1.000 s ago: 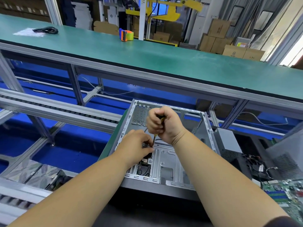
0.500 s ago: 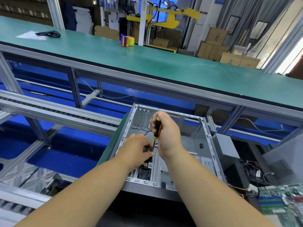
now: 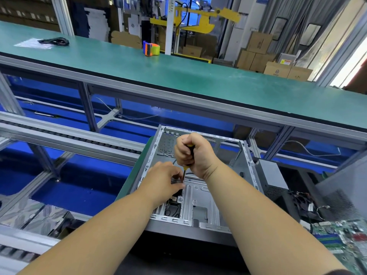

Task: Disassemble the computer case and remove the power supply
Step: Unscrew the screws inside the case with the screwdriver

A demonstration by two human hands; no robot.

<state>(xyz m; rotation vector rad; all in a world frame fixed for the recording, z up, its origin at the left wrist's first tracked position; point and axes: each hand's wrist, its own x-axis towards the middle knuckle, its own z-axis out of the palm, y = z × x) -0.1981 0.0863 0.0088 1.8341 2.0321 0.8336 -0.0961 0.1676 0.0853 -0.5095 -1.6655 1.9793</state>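
Gripping a screwdriver [image 3: 184, 171] upright — right hand [image 3: 193, 154], inside the case [image 3: 246, 155].

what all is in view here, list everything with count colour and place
case: 1, grey, open, centre
screwdriver: 1, yellow-black, upright in the case
grey box: 1, right of the case
motherboard: 1, green, lower right
bench: 1, green top, behind the case
tape dispenser: 1, orange-blue-green, on the bench
cable: 1, black, bench far left
cartons: several, brown, background right
left hand: pinches something at the shaft tip
right hand: grips the screwdriver
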